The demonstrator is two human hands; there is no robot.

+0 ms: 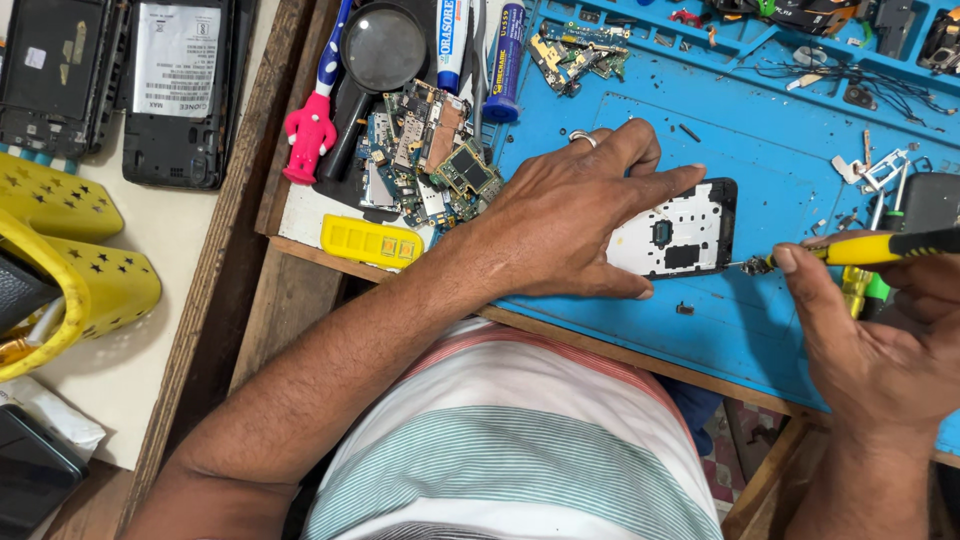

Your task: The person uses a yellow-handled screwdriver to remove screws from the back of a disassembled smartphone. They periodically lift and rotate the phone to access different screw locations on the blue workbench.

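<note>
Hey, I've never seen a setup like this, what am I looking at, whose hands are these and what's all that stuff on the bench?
This is one picture from a camera worn on a person's head, looking down at their own two bare hands. The left hand presses an opened phone flat on a blue work mat. The right hand holds a yellow-handled screwdriver, its tip at the phone's edge. Farther left lie loose circuit boards, a magnifying glass, a pink toothbrush and yellow baskets.
</note>
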